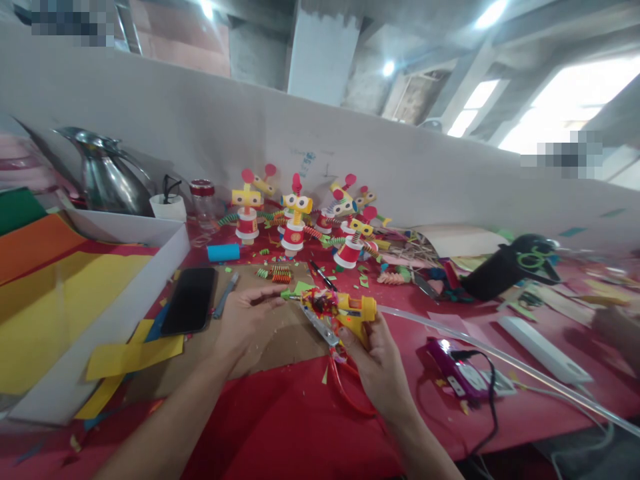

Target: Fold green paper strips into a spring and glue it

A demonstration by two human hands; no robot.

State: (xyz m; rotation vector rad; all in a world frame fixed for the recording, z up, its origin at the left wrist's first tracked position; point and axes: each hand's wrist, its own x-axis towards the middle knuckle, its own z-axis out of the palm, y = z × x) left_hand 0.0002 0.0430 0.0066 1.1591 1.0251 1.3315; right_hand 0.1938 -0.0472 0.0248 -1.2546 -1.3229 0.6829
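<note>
My right hand [377,363] is wrapped round a yellow hot glue gun [357,308], its nozzle pointing left; a long clear glue stick [450,330] runs out of its back to the right. Just off the nozzle tip, my left hand [250,313] has its fingertips pinched on a small green paper piece [286,294]. Scissors with red handles [345,387] lie beneath the glue gun, partly covered by it and my right hand. Close beyond my left fingers rest folded paper springs [281,274] on a brown cardboard sheet [273,343].
Several paper-cup robot figures [247,223] stand along the back. A black phone [190,300] and a white box [165,253] of coloured paper are on the left. At right are a purple power adapter [457,373], a white power strip [545,350] and a tilted black container [495,273].
</note>
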